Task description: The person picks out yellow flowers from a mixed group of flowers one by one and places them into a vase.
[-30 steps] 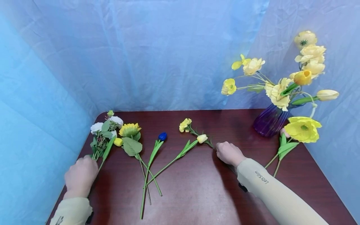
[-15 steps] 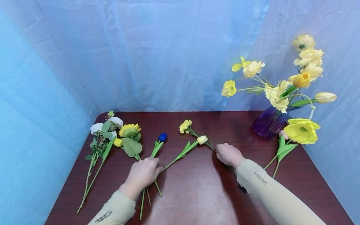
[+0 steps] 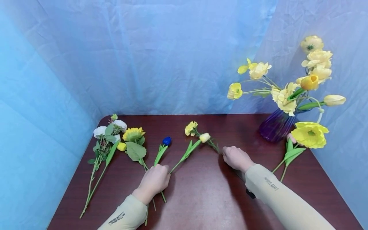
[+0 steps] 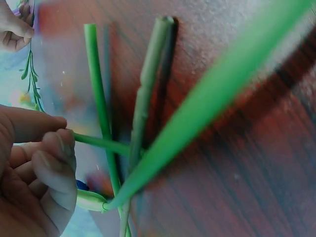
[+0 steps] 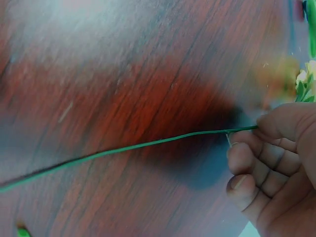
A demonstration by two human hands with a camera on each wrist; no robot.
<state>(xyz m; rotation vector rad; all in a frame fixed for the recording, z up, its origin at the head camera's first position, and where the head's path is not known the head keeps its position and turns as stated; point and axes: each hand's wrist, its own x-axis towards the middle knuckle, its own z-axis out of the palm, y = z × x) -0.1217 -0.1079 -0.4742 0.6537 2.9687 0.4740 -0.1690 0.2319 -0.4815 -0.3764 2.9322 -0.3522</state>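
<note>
My left hand (image 3: pixel 155 179) is over the crossed stems at the middle left and pinches the green stem of the pale yellow tulip (image 3: pixel 205 137) between thumb and finger. Under that hand pass the stems of the blue tulip (image 3: pixel 166 141) and the sunflower (image 3: pixel 134 134). In the left wrist view, a thick green stem (image 4: pixel 197 111) crosses close to the camera. Farther right, my right hand (image 3: pixel 237 158) pinches the thin stem (image 5: pixel 143 144) of the yellow carnation (image 3: pixel 190 128), whose bloom points toward the back left.
A purple glass vase (image 3: pixel 275 126) full of yellow and cream flowers stands at the back right, with a pink tulip (image 3: pixel 291 138) lying beside it. White roses (image 3: pixel 100 131) and a yellow tulip (image 3: pixel 122 146) lie at the left. Blue cloth (image 3: pixel 184 57) hangs behind the dark table (image 3: pixel 201 204).
My left hand has left the white rose stems, moved right to the crossed stems and taken hold of the pale yellow tulip, whose bloom has shifted slightly. The right hand has stayed about in place.
</note>
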